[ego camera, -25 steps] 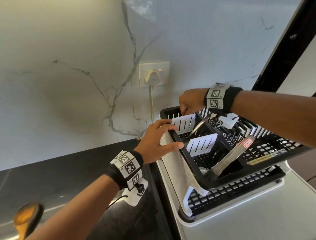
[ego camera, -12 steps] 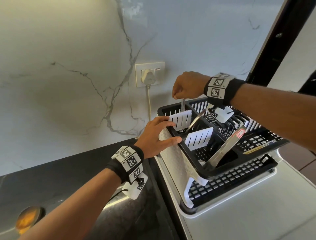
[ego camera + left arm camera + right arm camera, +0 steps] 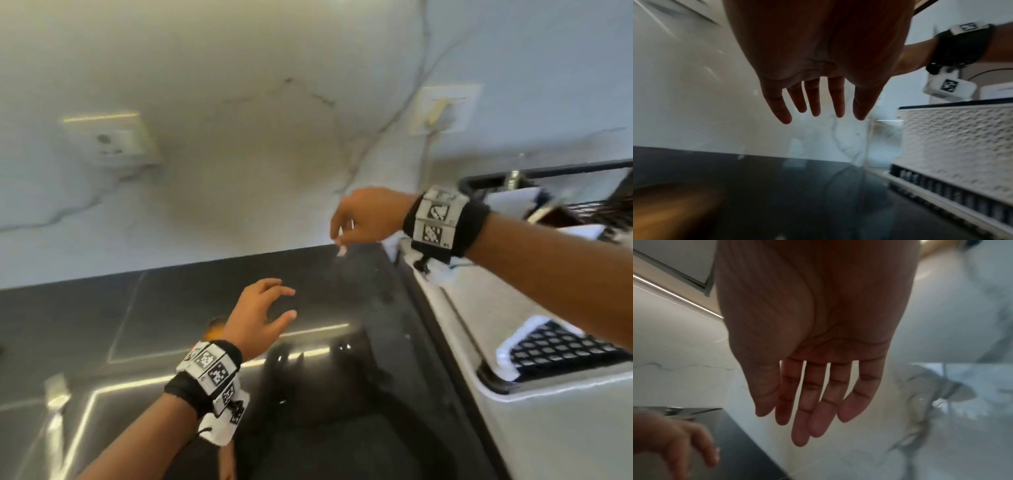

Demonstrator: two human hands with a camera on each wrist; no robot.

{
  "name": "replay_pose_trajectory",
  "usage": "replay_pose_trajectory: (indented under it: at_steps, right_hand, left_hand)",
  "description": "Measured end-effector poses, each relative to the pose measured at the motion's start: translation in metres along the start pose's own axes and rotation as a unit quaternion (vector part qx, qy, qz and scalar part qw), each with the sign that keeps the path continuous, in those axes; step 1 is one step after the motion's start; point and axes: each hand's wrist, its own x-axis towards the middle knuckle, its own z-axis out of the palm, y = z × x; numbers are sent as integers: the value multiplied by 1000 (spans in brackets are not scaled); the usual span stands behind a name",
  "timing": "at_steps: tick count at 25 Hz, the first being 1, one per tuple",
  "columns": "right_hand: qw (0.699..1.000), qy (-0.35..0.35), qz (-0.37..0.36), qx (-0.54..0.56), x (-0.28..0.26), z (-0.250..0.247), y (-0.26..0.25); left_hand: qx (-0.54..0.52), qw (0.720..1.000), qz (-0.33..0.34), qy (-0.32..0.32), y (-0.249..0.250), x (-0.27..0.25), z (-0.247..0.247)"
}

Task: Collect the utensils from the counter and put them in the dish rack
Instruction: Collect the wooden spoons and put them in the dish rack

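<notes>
Both hands are empty above the black counter [image 3: 171, 308]. My left hand [image 3: 274, 301] hovers with its fingers spread and relaxed; the left wrist view shows this left hand [image 3: 818, 105] holding nothing. My right hand [image 3: 346, 233] hangs open just left of the dish rack [image 3: 479, 180], and in the right wrist view the right hand [image 3: 818, 410] has straight fingers. A metal utensil handle [image 3: 512, 178] stands in the rack's corner. An orange wooden spoon [image 3: 214, 325] lies mostly hidden behind my left wrist. A blurred metal utensil [image 3: 56, 394] lies on the counter at far left.
The rack's white woven side wall [image 3: 957, 138] and its white drain tray [image 3: 548, 428] fill the right. A marble wall with a socket [image 3: 113, 140] and a plugged socket [image 3: 445, 109] backs the counter. The head view is motion-blurred.
My right hand let go of the utensil in the rack and swung left, empty. My left hand left the rack's rim and moved left over the counter. The view turned left.
</notes>
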Motion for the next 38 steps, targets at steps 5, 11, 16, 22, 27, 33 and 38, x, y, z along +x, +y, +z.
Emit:
replay_pose_trajectory:
  at_steps: [5,11,16,22,27,33,38]
  right_hand:
    - [989,-87,-113,45,110,105,-170]
    - [973,-113,-194,57,218,174,-357]
    - [978,-116,-152,78,298,178,-444]
    - [965,-246,-76,37,356,185,-455]
    - [955,-284,-75,45,365,179,-453]
    - [946,-311,-78,50,370,181,-450]
    - [943,-322,-80,31,373,184,-450]
  left_hand:
    - [96,965,-236,58,-179,-171,-87]
    - [147,913,-372,75,-263,-302,-153]
    - [128,897,-410,104,-323,-329,-212]
    - [109,865,-476,116,-412,-303,-292]
    - [95,846,-509,132,-475,-276,-335]
    - [84,825,-550,105,-515,-255,-336]
    - [73,822,-556,100,-527,-252,-337]
